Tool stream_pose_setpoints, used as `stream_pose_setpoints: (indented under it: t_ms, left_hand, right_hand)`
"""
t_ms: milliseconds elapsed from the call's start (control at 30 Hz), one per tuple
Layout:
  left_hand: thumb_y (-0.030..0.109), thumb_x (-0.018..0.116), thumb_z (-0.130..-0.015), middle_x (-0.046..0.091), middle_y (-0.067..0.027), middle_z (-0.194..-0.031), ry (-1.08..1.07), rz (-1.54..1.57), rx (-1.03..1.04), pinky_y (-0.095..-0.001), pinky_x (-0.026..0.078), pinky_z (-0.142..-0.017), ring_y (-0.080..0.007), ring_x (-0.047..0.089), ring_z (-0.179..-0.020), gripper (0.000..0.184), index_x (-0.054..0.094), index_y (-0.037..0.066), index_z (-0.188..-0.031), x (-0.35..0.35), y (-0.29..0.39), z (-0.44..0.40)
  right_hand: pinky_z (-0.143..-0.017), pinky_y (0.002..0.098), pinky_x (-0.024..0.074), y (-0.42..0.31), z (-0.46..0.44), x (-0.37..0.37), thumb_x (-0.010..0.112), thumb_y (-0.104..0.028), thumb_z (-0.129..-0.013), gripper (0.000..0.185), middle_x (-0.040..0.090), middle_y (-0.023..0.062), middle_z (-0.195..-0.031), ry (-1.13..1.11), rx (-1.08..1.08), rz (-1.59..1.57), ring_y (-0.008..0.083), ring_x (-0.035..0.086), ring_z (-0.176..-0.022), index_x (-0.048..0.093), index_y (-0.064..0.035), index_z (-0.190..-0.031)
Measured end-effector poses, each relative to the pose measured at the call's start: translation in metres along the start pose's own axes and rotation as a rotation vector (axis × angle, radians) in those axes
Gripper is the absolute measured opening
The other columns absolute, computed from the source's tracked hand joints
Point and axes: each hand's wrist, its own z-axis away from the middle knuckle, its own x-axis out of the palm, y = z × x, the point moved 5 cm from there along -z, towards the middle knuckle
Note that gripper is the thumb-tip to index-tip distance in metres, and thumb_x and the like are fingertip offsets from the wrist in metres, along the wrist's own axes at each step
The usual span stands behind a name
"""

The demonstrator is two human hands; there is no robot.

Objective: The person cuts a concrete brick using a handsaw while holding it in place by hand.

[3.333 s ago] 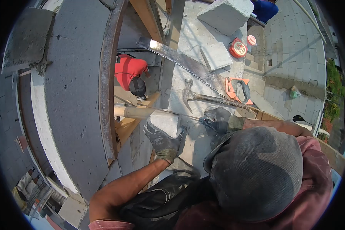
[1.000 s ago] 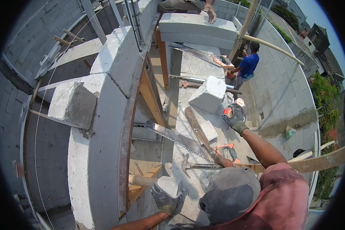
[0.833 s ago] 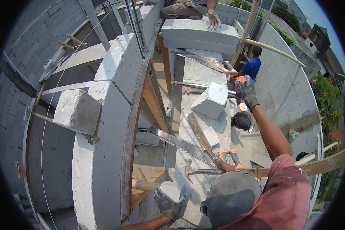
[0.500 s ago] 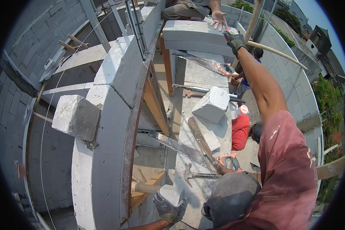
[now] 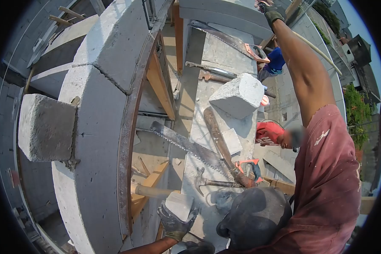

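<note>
My left hand (image 5: 177,222), in a dark glove, is closed round a small pale block piece (image 5: 180,205) at the bottom. My right arm reaches far forward. Its gloved right hand (image 5: 271,12) is at the top edge, closed, against another person's partly visible hand (image 5: 258,3); what lies between them cannot be made out. Near my left hand lie a claw hammer (image 5: 218,183) and a hand saw (image 5: 186,146). A worn wooden handle (image 5: 216,135) crosses the saw. Beyond them stands a rough white block (image 5: 238,96).
Left is a block wall (image 5: 101,139) with a protruding block (image 5: 46,127). A second hand saw (image 5: 224,38) lies farther along the concrete ledge (image 5: 194,169). Below on the right are a person in red (image 5: 270,134) and one in blue (image 5: 276,61). A dark rounded fabric shape (image 5: 256,216) fills the bottom.
The view has shifted, leaving my right hand at the top edge. It met the other person's hand, and the red item it held no longer shows clearly. My left hand keeps the block piece.
</note>
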Motion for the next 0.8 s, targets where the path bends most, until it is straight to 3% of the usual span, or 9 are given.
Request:
stream_pose_setpoints:
  t_ms: [267,467,567,667,700,733,767,800]
  left_hand:
    - [0.064,0.077,-0.074,0.029,-0.0321,-0.151,-0.088,-0.024,-0.001,-0.0601,0.017,-0.117,-0.0491,0.028,-0.139,0.119,0.023,-0.009,-0.150,-0.004,0.005,0.019]
    - [0.064,0.078,-0.075,0.035,-0.0339,-0.144,-0.032,-0.058,-0.004,-0.0598,0.025,-0.111,-0.0490,0.036,-0.132,0.119,0.023,-0.012,-0.148,-0.002,0.005,0.013]
    - [0.065,0.078,-0.075,0.038,-0.0358,-0.139,0.072,-0.003,-0.051,-0.0581,0.031,-0.107,-0.0497,0.040,-0.127,0.121,0.023,-0.016,-0.146,-0.017,0.010,0.004]
    - [0.067,0.078,-0.074,0.038,-0.0377,-0.137,0.009,0.086,-0.059,-0.0586,0.032,-0.107,-0.0508,0.041,-0.126,0.122,0.023,-0.017,-0.145,-0.018,0.008,0.003]
    - [0.067,0.078,-0.074,0.038,-0.0377,-0.137,0.022,0.080,-0.063,-0.0586,0.032,-0.107,-0.0508,0.041,-0.126,0.122,0.023,-0.017,-0.145,-0.018,0.007,0.002]
    - [0.067,0.077,-0.074,0.038,-0.0379,-0.137,0.010,0.062,-0.059,-0.0588,0.031,-0.108,-0.0513,0.040,-0.127,0.122,0.024,-0.017,-0.145,-0.018,0.007,0.001]
    - [0.068,0.076,-0.075,0.038,-0.0381,-0.137,-0.005,0.046,-0.057,-0.0589,0.030,-0.109,-0.0518,0.040,-0.127,0.122,0.024,-0.017,-0.145,-0.016,0.008,0.003]
    - [0.067,0.074,-0.077,0.036,-0.0371,-0.140,-0.016,0.020,-0.051,-0.0609,0.027,-0.111,-0.0526,0.037,-0.129,0.118,0.025,-0.014,-0.147,-0.012,0.006,0.006]
  right_hand:
    - [-0.086,0.0385,0.0568,-0.007,0.031,0.025,0.071,-0.026,-0.088,0.038,0.073,0.0190,-0.103,-0.122,-0.237,-0.052,0.0282,0.072,-0.090,0.071,-0.0020,-0.118]
    - [-0.087,0.0391,0.0565,-0.072,0.117,-0.097,0.069,-0.019,-0.089,0.033,0.073,0.0190,-0.103,-0.130,-0.559,-0.564,0.0297,0.071,-0.091,0.071,-0.0042,-0.118]
    - [-0.088,0.0393,0.0563,-0.136,0.228,-0.166,0.068,-0.015,-0.089,0.031,0.073,0.0190,-0.103,-0.440,-0.850,-0.918,0.0305,0.071,-0.091,0.072,-0.0053,-0.118]
    - [-0.089,0.0396,0.0562,-0.209,0.367,-0.174,0.067,-0.011,-0.090,0.029,0.073,0.0190,-0.103,-0.990,-1.209,-1.057,0.0312,0.071,-0.091,0.072,-0.0064,-0.118]
    - [-0.089,0.0397,0.0562,-0.237,0.419,-0.160,0.067,-0.010,-0.090,0.029,0.073,0.0190,-0.103,-1.177,-1.314,-0.996,0.0314,0.071,-0.092,0.072,-0.0068,-0.118]
    - [-0.090,0.0394,0.0556,-0.258,0.475,-0.140,0.061,-0.008,-0.084,0.034,0.072,0.0178,-0.105,-1.453,-1.400,-0.669,0.0336,0.070,-0.095,0.074,-0.0085,-0.115]
    - [-0.088,0.0398,0.0562,-0.271,0.532,-0.110,0.056,-0.010,-0.082,0.035,0.074,0.0161,-0.105,-1.464,-1.571,-0.567,0.0338,0.070,-0.097,0.075,-0.0088,-0.112]
    - [-0.080,0.0419,0.0573,-0.285,0.607,-0.057,0.058,-0.009,-0.082,0.029,0.075,0.0146,-0.102,-1.613,-1.629,-0.318,0.0309,0.072,-0.093,0.077,-0.0103,-0.104]
